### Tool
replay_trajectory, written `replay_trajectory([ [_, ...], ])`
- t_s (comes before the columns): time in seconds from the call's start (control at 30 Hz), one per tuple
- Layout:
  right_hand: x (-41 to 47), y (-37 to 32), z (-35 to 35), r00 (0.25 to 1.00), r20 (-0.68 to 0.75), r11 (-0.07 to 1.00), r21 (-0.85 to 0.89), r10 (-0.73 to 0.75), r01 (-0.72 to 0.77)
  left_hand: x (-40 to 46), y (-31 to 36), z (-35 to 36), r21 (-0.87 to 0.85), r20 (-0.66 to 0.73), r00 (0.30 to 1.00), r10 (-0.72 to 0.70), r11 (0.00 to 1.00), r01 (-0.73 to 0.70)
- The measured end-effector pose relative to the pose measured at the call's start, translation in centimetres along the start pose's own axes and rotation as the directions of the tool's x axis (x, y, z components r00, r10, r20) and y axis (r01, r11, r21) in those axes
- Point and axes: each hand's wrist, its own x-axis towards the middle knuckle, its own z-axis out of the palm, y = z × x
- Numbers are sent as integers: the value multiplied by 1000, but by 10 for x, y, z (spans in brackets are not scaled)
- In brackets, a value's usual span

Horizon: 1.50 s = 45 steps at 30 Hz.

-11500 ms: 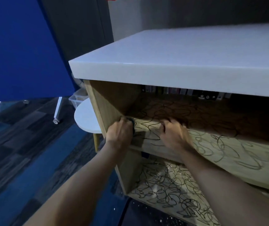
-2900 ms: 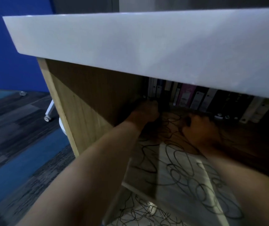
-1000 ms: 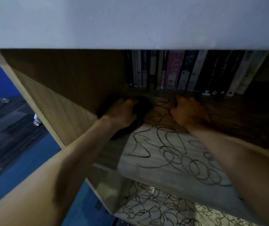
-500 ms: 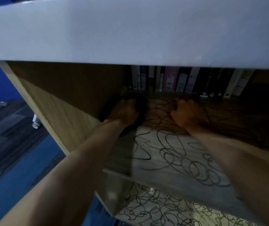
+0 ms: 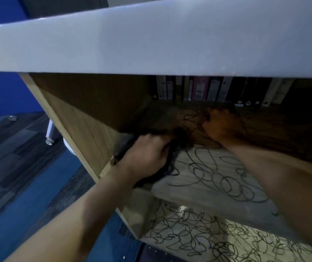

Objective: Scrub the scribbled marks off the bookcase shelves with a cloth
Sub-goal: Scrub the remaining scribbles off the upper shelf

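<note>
A wooden bookcase (image 5: 79,118) with a thick white top has black scribbles over its upper shelf (image 5: 217,176) and lower shelf (image 5: 198,241). My left hand (image 5: 147,156) grips a dark cloth (image 5: 177,146) and presses it on the upper shelf near the front left corner. The cloth bulges out past my fingers to the right. My right hand (image 5: 221,125) rests deeper in on the same shelf, knuckles up with fingers bent, on the scribbles; nothing shows in it. A patch of shelf behind the cloth looks free of marks.
A row of books (image 5: 217,89) stands at the back of the upper shelf. The white top (image 5: 170,38) overhangs the shelf opening. To the left lie blue and dark floor tiles (image 5: 19,167), a blue panel on castor legs (image 5: 49,133), and a white rounded edge (image 5: 68,148).
My left hand has pulled the cloth from deep in the shelf toward the front left corner. The right hand has stayed about where it was. My head has tipped up slightly.
</note>
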Motion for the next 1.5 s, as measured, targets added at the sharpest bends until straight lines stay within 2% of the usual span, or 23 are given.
replay_trajectory([
  [0.07,0,-1,-1,1000,-3,1000,6,-2,2,-35,-1,-7,-40,31,994,106,994,-105],
  [0.1,-1,0,-1,1000,-3,1000,15,2,-2,-33,-8,-10,-36,35,995,95,995,-94],
  [0.2,-5,-2,-3,1000,12,999,35,-2,1,7,-16,-11,-28,52,977,-206,978,207],
  [0.23,-6,-2,-3,1000,16,999,38,-1,0,9,-11,-11,-14,73,970,-232,972,234],
  [0.27,-7,-3,-5,1000,20,999,39,-1,0,0,-6,-10,-3,70,979,-193,981,193],
  [0.33,-7,-5,-5,999,35,999,39,7,-8,-44,3,-9,-46,15,1000,-5,999,6],
  [0.4,-6,-4,-6,999,44,999,38,28,-30,-69,-1,-16,-82,24,999,44,996,-42],
  [0.53,-11,-7,-9,998,46,998,55,33,-35,-15,-19,-19,-39,-1,970,-241,970,241],
  [0.57,-11,-7,-10,999,41,997,61,34,-36,-7,-18,-18,-25,-5,976,-217,976,217],
  [0.63,-9,-8,-8,999,30,997,63,33,-35,-18,-18,-16,-35,-29,999,-18,999,17],
  [0.7,-7,-7,-7,999,24,998,52,39,-40,-40,-23,-17,-61,27,984,175,983,-174],
  [0.73,-6,-7,-6,999,29,998,47,41,-42,-42,-28,-18,-59,36,979,202,978,-200],
  [0.83,-7,-5,-5,999,25,998,37,41,-42,-11,-30,-19,-69,-21,997,-70,995,68],
  [0.87,-8,-5,-4,999,19,998,40,38,-39,-5,-25,-17,-55,-20,993,-113,992,112],
  [0.9,-8,-5,-4,999,14,998,44,34,-35,-9,-19,-17,-61,-8,998,-62,996,61],
  [1.0,-7,-6,-6,999,13,998,46,33,-33,-52,-15,-19,-113,68,955,289,953,-280],
  [1.03,-6,-5,-6,999,18,999,43,32,-32,-57,-21,-21,-101,59,953,296,952,-290],
  [1.13,-8,-4,-6,999,22,999,35,25,-26,-37,-24,-29,-62,-6,1000,16,998,-17],
  [1.17,-9,-4,-7,1000,20,999,34,24,-24,-36,-18,-29,-56,7,1000,0,998,0],
  [1.27,-9,-6,-8,1000,6,999,34,9,-9,-66,-13,-27,-93,120,964,239,969,-229],
  [1.3,-7,-6,-7,1000,4,999,30,9,-9,-72,-19,-27,-102,111,956,271,960,-261],
  [1.43,-8,-5,-7,999,19,999,19,25,-25,-37,-15,-31,-54,-6,1000,4,999,-5],
  [1.5,-9,-5,-6,1000,11,999,20,28,-28,-44,1,-28,-109,66,987,148,984,-140],
])
